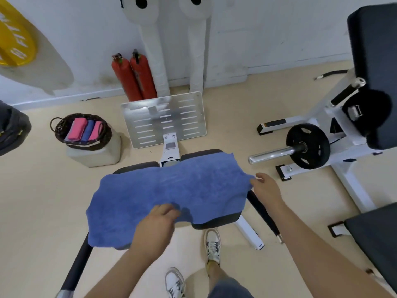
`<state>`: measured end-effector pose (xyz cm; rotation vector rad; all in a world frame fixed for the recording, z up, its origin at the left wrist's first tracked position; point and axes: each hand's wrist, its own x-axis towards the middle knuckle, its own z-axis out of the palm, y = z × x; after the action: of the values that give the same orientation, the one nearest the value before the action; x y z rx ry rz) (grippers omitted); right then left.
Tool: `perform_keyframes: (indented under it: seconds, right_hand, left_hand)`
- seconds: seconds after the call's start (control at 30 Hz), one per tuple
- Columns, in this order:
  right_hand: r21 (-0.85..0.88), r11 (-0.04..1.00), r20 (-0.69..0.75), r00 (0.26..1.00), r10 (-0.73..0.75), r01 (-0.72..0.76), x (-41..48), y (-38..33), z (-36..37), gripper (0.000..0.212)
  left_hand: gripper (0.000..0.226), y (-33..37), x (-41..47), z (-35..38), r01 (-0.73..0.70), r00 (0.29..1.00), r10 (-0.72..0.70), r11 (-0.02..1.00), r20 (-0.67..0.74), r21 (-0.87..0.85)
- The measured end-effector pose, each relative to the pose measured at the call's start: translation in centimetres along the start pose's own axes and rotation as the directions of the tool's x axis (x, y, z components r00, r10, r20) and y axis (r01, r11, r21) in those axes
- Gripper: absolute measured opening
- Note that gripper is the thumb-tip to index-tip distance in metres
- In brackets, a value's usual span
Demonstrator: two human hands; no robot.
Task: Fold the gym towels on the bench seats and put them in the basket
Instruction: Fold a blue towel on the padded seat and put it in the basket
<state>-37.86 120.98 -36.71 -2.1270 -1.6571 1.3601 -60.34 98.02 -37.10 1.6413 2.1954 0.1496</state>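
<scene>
A basket (pixel 106 131) on the floor at far left holds folded pink and blue towels (pixel 84 130). A blue towel (pixel 171 190) lies spread across the desk (pixel 217 222), its left part hanging past the edge. The left hand (pixel 156 222) grips its near edge with fingers (pixel 169 209) curled into the cloth. The right hand (pixel 265 188) pinches its right corner.

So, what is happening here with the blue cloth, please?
A person stands at a black bench seat with a blue towel laid over it. The left hand grips the towel's near edge and the right hand pinches its right edge. The towel lies open, not yet folded. To the left, a wicker basket already holds three folded towels, two pink and one blue.
</scene>
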Motion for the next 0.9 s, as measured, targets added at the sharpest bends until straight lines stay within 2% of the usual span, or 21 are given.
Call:
perform_keyframes:
  seconds: [0.07, 0.1, 0.17, 0.23, 0.27, 0.3, 0.37, 0.47, 0.5, 0.57, 0.63, 0.73, 0.8, 0.9]
  right_hand:
    - [0.215, 0.969, 0.157, 0.983, 0.091, -0.124, 1.7, -1.7, -0.2, 0.039]
    - [0.272, 0.947, 0.234, 0.966, 0.109, -0.173, 2.6, -2.3, -0.3, 0.036]
    - [0.303, 0.931, 0.311, 0.944, 0.108, -0.206, 4.4, -2.9, 0.1, 0.035]
    - [0.349, 0.915, 0.314, 0.945, 0.088, -0.201, 5.6, -3.3, 0.4, 0.014]
    - [0.372, 0.91, 0.3, 0.951, 0.071, -0.185, 6.0, -3.4, 0.3, 0.004]
    - [0.381, 0.911, 0.261, 0.964, 0.055, -0.155, 6.5, -3.3, 0.3, 0.009]
    - [0.32, 0.945, 0.143, 0.989, 0.028, -0.074, 7.2, -2.7, 0.2, 0.019]
    - [0.192, 0.981, 0.008, 1.0, 0.014, -0.015, 7.5, -1.9, 0.2, 0.017]
    - [0.107, 0.994, -0.027, 1.0, -0.015, 0.018, 7.3, -2.0, 0.2, 0.013]
    - [-0.178, 0.973, -0.081, 0.983, -0.165, 0.149, 6.5, -2.8, 0.1, 0.026]
    - [-0.364, 0.859, -0.047, 0.914, -0.403, 0.36, 5.6, -3.8, 0.2, 0.042]
    - [-0.401, 0.647, 0.199, 0.751, -0.63, 0.649, 3.0, -5.2, 2.2, 0.044]
    - [-0.407, 0.501, 0.398, 0.642, -0.656, 0.764, 0.7, -5.6, 4.8, 0.046]
    - [-0.425, 0.321, 0.618, 0.53, -0.581, 0.847, -2.2, -6.5, 8.9, 0.054]
  left_hand:
    - [0.035, 3.2, 3.6, -0.5, -0.079, 0.991, 0.08, 0.997, -0.111, 0.015]
    - [0.04, 4.4, 5.5, -0.5, -0.111, 0.987, 0.114, 0.993, -0.117, 0.034]
    - [0.053, 6.6, 8.6, -0.4, -0.106, 0.994, 0.106, 0.994, -0.008, 0.042]
    - [0.059, 7.7, 10.4, 0.3, -0.046, 0.993, 0.037, 0.996, 0.113, 0.077]
    - [0.06, 7.9, 10.7, 0.9, -0.038, 0.992, 0.025, 0.994, 0.126, 0.103]
    - [0.061, 8.2, 10.9, 1.2, -0.053, 0.994, 0.041, 0.992, 0.099, 0.116]
    - [0.066, 8.7, 11.0, 2.0, -0.112, 0.993, 0.107, 0.985, 0.041, 0.132]
    - [0.074, 9.5, 11.5, 3.1, -0.165, 0.986, 0.164, 0.972, 0.019, 0.165]
    - [0.076, 9.7, 11.7, 3.1, -0.161, 0.987, 0.163, 0.974, 0.005, 0.159]
    - [0.077, 10.0, 11.9, 2.9, -0.146, 0.989, 0.147, 0.977, 0.005, 0.158]
    - [0.065, 9.9, 11.6, 2.7, -0.14, 0.99, 0.142, 0.979, -0.004, 0.145]
    - [0.045, 9.1, 10.3, 1.0, -0.029, 0.997, 0.032, 0.999, -0.076, 0.03]
    - [0.04, 7.5, 8.6, -0.6, 0.101, 0.983, -0.111, 0.992, -0.145, -0.074]
    - [0.031, 3.5, 5.0, -2.7, 0.313, 0.899, -0.373, 0.913, -0.23, -0.26]
